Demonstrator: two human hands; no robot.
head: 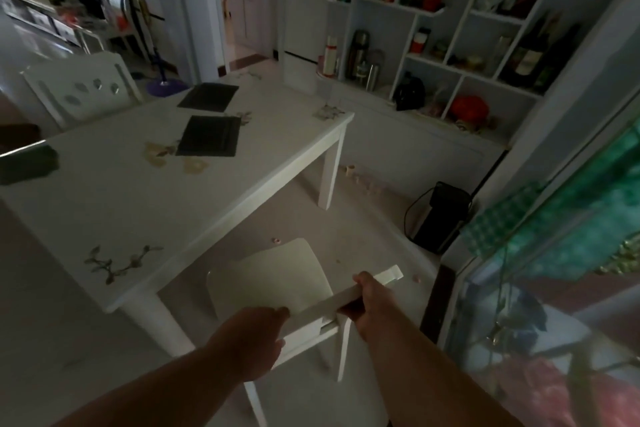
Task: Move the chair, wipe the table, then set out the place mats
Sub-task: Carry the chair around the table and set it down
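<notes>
Head view: left hand (251,340) and right hand (369,302) both gripping top rail of white wooden chair (277,274), fingers curled closed around it. Chair standing beside near corner of white rectangular table (138,204). Two dark rectangular place mats (209,140) (209,97) lying toward table's far edge. No readable writing.

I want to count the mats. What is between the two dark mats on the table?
In the head view, only bare white table lies between the far place mat and the near place mat.
</notes>
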